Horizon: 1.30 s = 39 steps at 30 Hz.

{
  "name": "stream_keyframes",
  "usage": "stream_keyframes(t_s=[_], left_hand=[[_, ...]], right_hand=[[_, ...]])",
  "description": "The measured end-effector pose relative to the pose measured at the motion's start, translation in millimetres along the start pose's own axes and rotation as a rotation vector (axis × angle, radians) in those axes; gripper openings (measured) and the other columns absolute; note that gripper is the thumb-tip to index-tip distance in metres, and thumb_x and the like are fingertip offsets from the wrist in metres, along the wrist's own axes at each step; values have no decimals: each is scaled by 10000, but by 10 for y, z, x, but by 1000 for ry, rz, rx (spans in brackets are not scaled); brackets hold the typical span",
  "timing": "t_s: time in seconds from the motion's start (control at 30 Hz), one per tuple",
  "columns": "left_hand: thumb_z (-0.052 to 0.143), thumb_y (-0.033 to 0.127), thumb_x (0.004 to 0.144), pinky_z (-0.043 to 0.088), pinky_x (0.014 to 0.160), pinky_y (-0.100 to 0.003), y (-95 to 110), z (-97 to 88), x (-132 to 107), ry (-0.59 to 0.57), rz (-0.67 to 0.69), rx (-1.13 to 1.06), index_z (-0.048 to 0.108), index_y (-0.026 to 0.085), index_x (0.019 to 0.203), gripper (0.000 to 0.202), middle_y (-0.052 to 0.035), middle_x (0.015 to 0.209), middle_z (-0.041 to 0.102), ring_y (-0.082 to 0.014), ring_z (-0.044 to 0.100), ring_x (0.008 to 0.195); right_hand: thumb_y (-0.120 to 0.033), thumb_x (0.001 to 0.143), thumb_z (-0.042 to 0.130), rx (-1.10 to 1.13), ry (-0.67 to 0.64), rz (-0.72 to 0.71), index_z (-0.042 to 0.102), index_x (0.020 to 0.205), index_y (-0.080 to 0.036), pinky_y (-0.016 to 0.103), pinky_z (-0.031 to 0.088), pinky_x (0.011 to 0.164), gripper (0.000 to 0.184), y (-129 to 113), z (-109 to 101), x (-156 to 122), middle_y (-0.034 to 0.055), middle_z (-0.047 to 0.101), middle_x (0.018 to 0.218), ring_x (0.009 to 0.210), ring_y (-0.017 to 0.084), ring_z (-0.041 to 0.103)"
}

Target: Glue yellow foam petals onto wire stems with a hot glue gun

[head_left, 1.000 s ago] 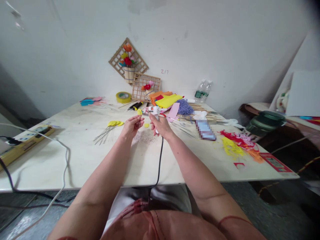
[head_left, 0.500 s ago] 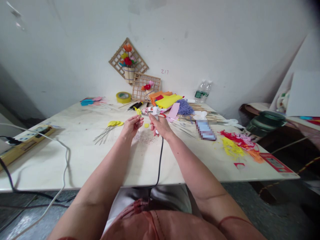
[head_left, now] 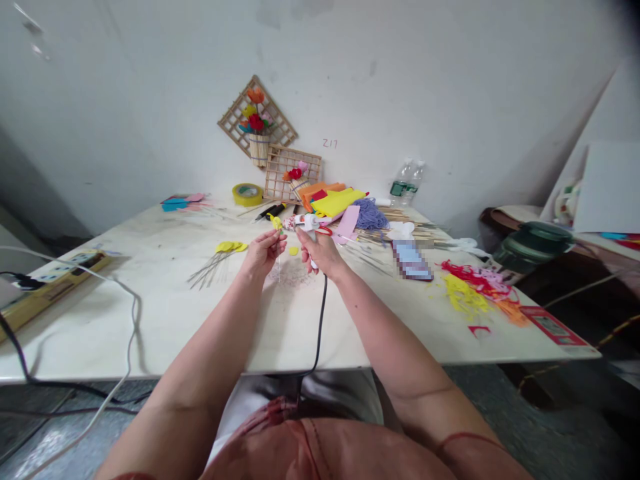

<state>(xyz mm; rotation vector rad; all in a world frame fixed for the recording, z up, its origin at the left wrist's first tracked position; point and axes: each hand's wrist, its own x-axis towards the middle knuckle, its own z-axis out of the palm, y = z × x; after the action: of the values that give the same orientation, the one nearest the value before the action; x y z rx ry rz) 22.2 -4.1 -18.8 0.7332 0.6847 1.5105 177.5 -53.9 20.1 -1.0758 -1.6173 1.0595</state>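
Pinched in my left hand (head_left: 267, 253) is a thin wire stem with a small yellow flower (head_left: 276, 223) at its top. My right hand (head_left: 320, 252) is wrapped round the white handle of a glue gun (head_left: 306, 221), its nozzle pointing left, close to the flower. A black cord (head_left: 321, 320) runs down from the glue gun over the table's front edge. On the table between my hands lies a yellow paper petal (head_left: 293, 251). Left of my left hand, several wire stems with yellow petals (head_left: 231, 247) rest in a bunch.
Behind my hands are coloured sheets (head_left: 334, 200), purple yarn (head_left: 371, 215), yellow tape (head_left: 247, 195) and two lattice panels with flowers (head_left: 293, 175). A phone (head_left: 412, 260) and paper shreds (head_left: 467, 293) lie right. A power strip (head_left: 55, 283) and white cable (head_left: 134, 313) are left.
Both hands stay nearly in place. The glue gun's nozzle has shifted very slightly beside the yellow flower; nothing has been let go.
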Motion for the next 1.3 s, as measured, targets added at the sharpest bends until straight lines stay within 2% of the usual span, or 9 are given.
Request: stream_keyframes(t_s=[0.73, 1.3], left_hand=[[543, 18, 743, 508, 501, -162, 1, -12, 18, -11, -6, -9, 602, 88, 808, 112, -46, 630, 663, -86, 612, 481], [580, 43, 736, 509, 500, -170, -23, 2, 1, -35, -13, 25, 599, 98, 787, 77, -52, 645, 668, -92, 613, 489]], right_hand=[[-628, 795, 429, 0, -40, -2, 468, 661, -166, 166, 320, 255, 482, -23, 16, -22, -32, 511, 470, 296, 72, 471], [-662, 778, 415, 10, 69, 1, 514, 730, -172, 177, 316, 272, 502, 43, 26, 40, -36, 507, 485, 307, 77, 473]])
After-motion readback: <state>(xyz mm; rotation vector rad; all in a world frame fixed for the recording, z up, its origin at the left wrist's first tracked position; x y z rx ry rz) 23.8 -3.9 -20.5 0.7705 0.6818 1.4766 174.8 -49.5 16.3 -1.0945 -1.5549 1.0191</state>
